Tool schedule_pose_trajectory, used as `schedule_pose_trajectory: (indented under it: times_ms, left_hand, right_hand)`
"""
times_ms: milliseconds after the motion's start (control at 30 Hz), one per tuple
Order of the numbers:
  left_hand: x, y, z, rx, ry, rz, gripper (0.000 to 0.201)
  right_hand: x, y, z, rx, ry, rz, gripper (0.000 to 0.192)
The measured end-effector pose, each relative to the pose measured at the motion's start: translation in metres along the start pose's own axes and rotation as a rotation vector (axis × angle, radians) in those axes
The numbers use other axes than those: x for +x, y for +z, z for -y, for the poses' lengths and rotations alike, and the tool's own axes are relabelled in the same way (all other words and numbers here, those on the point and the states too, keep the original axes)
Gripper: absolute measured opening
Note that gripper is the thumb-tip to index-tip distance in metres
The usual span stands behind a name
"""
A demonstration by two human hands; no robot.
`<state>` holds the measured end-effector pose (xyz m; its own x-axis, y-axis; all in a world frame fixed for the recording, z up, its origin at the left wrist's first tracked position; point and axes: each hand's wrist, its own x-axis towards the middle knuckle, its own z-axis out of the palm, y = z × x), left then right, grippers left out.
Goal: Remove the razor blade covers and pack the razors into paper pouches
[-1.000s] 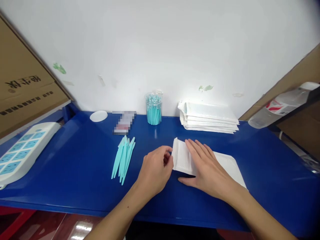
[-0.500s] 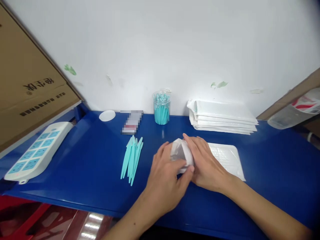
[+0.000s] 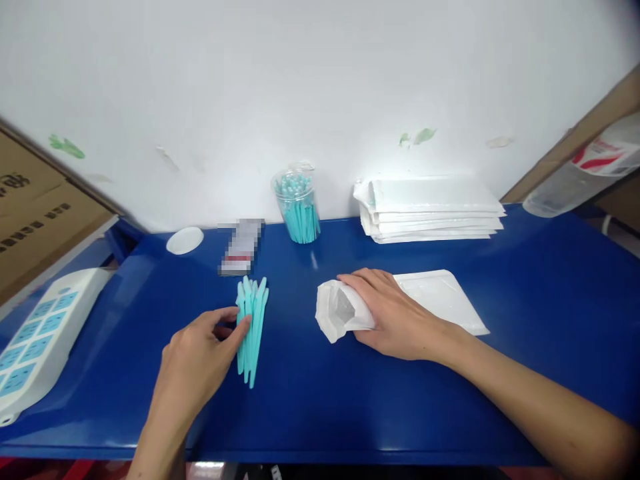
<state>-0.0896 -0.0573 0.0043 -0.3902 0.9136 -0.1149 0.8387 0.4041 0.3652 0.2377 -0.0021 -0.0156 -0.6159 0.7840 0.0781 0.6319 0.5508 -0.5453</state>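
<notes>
My left hand [image 3: 200, 357] closes around a bunch of slim turquoise plastic sticks [image 3: 256, 333], shaped like eyebrow razors, on the blue table. Its thumb lies across their near face and its fingertips reach the left side. My right hand [image 3: 387, 313] grips a white bubble mailer [image 3: 345, 312], squeezed so that its mouth gapes toward the left. Under and behind the right wrist lies another flat white mailer [image 3: 445, 293].
A clear tub [image 3: 299, 210] of similar sticks stands by the wall. A stack of white mailers [image 3: 435, 210] is to its right; a white lid [image 3: 185, 240] and a blurred packet [image 3: 243, 247] are left. A power strip [image 3: 45, 340] and a plastic bottle [image 3: 585, 163] flank the table.
My left hand has let go of the mailer and moved left to the turquoise sticks, which are now bunched closer. My right hand keeps the mailer. The view has shifted.
</notes>
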Motion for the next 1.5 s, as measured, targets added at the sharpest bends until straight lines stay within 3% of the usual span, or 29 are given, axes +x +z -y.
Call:
schedule_pose_trajectory:
  times_ms: [233, 567, 667, 767, 833, 933, 1033, 1133, 1233, 1333, 1500]
  left_hand:
    - [-0.005, 0.020, -0.032, -0.086, 0.101, 0.062, 0.043]
    - [0.000, 0.009, -0.026, -0.340, 0.052, 0.175, 0.044]
    - [-0.016, 0.007, -0.037, -0.647, 0.050, -0.019, 0.042]
    - [-0.043, 0.015, -0.072, -0.895, 0.107, -0.314, 0.030]
    - [-0.060, 0.024, -0.101, -0.798, 0.245, -0.408, 0.019]
    - [-0.075, 0.030, -0.125, -0.557, 0.518, -0.323, 0.012]
    - [-0.069, 0.018, -0.108, -0.484, 0.515, -0.290, 0.032]
    - [-0.044, 0.002, -0.066, -0.418, 0.270, -0.395, 0.033]
    - [-0.015, -0.003, -0.034, -0.122, 0.061, -0.136, 0.045]
    - [-0.001, 0.003, -0.028, 0.026, 0.061, 0.076, 0.053]
    - [0.002, 0.010, -0.040, -0.037, 0.107, 0.103, 0.048]
  right_hand:
    - [-0.005, -0.003, -0.001, -0.016, 0.012, -0.004, 0.080]
    - [-0.007, -0.001, -0.004, 0.077, -0.012, -0.064, 0.079]
    - [-0.007, 0.000, -0.003, 0.132, -0.027, -0.105, 0.081]
    - [-0.005, 0.002, -0.001, 0.179, -0.054, -0.164, 0.083]
    - [-0.004, 0.003, 0.001, 0.221, -0.075, -0.225, 0.083]
    - [-0.004, 0.003, 0.003, 0.283, -0.118, -0.327, 0.080]
    - [-0.005, 0.001, 0.003, 0.308, -0.118, -0.401, 0.079]
    - [-0.008, -0.004, 0.002, 0.357, -0.105, -0.482, 0.084]
    - [-0.011, -0.007, 0.003, 0.395, -0.136, -0.572, 0.093]
    - [-0.012, -0.006, 0.007, 0.398, -0.154, -0.638, 0.097]
    - [-0.011, -0.003, 0.012, 0.516, -0.129, -0.756, 0.086]
